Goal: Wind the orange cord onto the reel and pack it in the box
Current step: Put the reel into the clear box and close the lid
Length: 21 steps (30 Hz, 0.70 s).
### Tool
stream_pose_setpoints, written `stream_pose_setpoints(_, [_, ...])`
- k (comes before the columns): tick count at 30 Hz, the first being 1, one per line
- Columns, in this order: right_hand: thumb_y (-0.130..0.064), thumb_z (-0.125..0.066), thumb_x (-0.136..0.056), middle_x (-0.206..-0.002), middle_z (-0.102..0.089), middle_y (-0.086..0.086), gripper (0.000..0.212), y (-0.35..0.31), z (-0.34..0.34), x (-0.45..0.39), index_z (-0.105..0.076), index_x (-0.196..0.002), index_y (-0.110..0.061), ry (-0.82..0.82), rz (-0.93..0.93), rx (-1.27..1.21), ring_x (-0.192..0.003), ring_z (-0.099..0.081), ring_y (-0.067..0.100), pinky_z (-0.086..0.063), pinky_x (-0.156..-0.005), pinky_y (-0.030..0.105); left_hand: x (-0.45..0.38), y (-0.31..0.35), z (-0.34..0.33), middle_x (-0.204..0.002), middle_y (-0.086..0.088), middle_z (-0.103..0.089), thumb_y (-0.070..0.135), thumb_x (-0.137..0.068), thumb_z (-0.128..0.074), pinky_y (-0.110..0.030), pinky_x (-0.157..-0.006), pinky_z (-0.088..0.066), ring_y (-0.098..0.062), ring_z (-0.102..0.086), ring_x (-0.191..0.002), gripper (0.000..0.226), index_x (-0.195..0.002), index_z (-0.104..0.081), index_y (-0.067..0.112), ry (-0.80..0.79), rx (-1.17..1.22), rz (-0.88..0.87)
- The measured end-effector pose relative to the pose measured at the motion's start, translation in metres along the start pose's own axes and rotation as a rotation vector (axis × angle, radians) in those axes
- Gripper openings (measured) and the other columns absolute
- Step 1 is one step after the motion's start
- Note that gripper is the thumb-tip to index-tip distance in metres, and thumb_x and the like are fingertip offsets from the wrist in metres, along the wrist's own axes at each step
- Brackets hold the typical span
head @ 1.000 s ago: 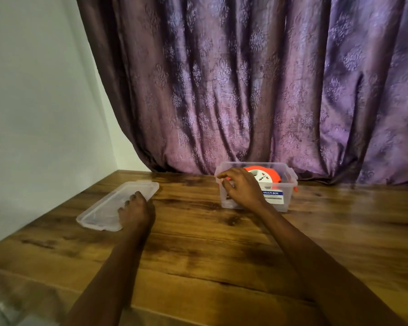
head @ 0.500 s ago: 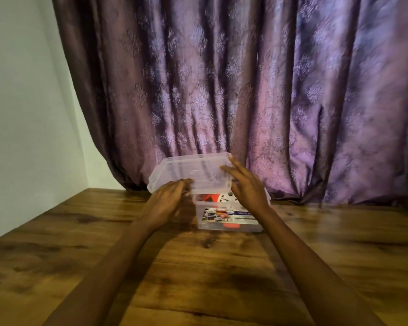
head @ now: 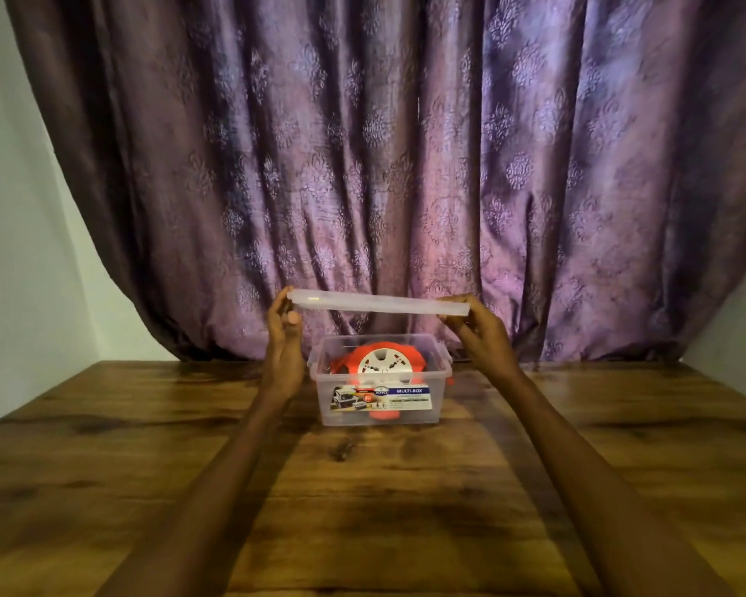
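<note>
I pinch the clear lid (head: 380, 304) at its ends, left hand (head: 283, 338) and right hand (head: 480, 333), level above the open box (head: 380, 402) holding the orange reel (head: 382, 364), near the table's (head: 147, 445) far edge.

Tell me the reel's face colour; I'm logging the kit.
White, with an orange rim, on the cord reel in the box; head view.

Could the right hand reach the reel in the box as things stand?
Probably not: the right hand grips the lid, held above the open box over the reel.
</note>
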State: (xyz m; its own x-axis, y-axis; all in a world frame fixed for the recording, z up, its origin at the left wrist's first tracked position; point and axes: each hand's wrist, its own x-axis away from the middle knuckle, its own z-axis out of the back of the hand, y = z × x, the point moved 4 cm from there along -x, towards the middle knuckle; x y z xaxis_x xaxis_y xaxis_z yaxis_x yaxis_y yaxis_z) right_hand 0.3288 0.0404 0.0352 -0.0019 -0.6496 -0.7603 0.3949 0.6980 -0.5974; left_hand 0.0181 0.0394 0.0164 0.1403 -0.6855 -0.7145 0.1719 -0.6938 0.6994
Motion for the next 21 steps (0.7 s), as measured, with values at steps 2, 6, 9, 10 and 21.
stream_pose_setpoints(2, [-0.033,-0.072,-0.088,-0.100,-0.073,-0.005,0.027,0.005,0.002,-0.004,-0.055,-0.108,-0.036,0.117,-0.115,-0.132,-0.088,-0.070,0.013,-0.055,-0.068,0.029,-0.002,-0.002,-0.007,-0.143,0.014,-0.045,0.071,-0.093,-0.031,0.005,-0.087,-0.036,0.028,-0.042,-0.116,0.067,-0.146,-0.034,0.031,0.060,0.035,-0.013])
stream_pose_setpoints(6, [-0.054,-0.072,-0.077,-0.092,-0.076,0.003,0.043,0.024,0.005,-0.008,-0.060,-0.105,-0.025,0.343,-0.254,-0.186,-0.086,-0.072,0.016,-0.054,-0.068,0.032,-0.007,-0.016,-0.016,-0.137,0.000,-0.059,0.056,-0.099,-0.040,-0.022,-0.095,-0.051,-0.003,-0.059,-0.120,0.055,-0.138,-0.055,0.021,0.083,0.137,0.108])
stream_pose_setpoints(9, [-0.049,-0.065,-0.088,-0.072,-0.069,-0.009,0.032,0.042,0.003,-0.006,-0.068,-0.085,-0.017,0.351,-0.338,0.007,-0.068,-0.062,0.006,-0.049,-0.069,0.033,-0.008,-0.026,-0.016,-0.109,0.004,-0.071,0.054,-0.099,-0.043,-0.034,-0.089,-0.052,-0.013,-0.064,-0.103,0.040,-0.105,-0.069,0.025,0.100,0.114,0.231])
stream_pose_setpoints(10, [-0.043,-0.061,-0.093,-0.067,-0.066,-0.006,0.035,0.048,0.000,-0.005,-0.068,-0.078,-0.013,0.313,-0.356,0.070,-0.063,-0.056,0.008,-0.046,-0.066,0.034,-0.008,-0.030,-0.015,-0.097,0.011,-0.072,0.050,-0.100,-0.043,-0.030,-0.081,-0.051,-0.009,-0.065,-0.094,0.037,-0.094,-0.070,0.026,0.118,0.079,0.267])
stream_pose_setpoints(21, [-0.012,-0.057,-0.093,-0.092,-0.072,0.015,0.024,0.080,-0.022,0.006,-0.073,-0.108,-0.001,0.082,-0.646,0.060,-0.076,-0.060,0.019,-0.053,-0.068,0.037,0.004,-0.075,-0.006,-0.084,-0.006,-0.069,0.048,-0.100,-0.048,-0.029,-0.062,-0.042,-0.016,-0.058,-0.073,0.045,-0.085,-0.072,0.013,0.184,-0.021,0.565])
